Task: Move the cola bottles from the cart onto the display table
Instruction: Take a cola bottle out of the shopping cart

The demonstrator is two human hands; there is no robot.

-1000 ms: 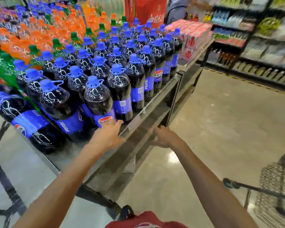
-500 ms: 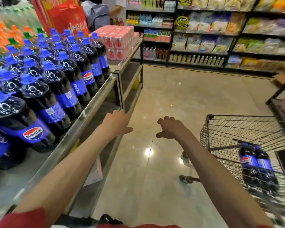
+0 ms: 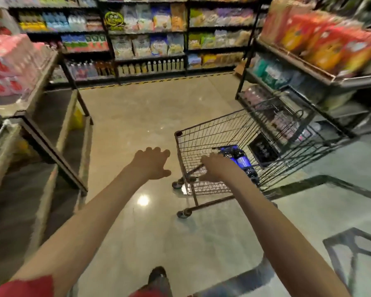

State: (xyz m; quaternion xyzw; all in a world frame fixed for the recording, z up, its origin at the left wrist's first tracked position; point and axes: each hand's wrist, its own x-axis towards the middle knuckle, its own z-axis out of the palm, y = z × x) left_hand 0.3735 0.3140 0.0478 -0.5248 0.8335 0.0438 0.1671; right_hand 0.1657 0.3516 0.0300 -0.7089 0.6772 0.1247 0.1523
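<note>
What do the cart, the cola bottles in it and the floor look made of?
Cart: thin metal wire grid, dark brownish coated look. Cola bottles: probably clear plastic over dark liquid, glossy blue labels; blurred. Floor: polished stone or concrete, given the mirrored light glare.

Left hand (image 3: 151,165) and right hand (image 3: 217,169), fingers spread, extend toward cola bottles (image 3: 241,160) in cart (image 3: 212,123).

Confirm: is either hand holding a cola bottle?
No: left hand and right hand are empty; cola bottles lie in the cart.
</note>
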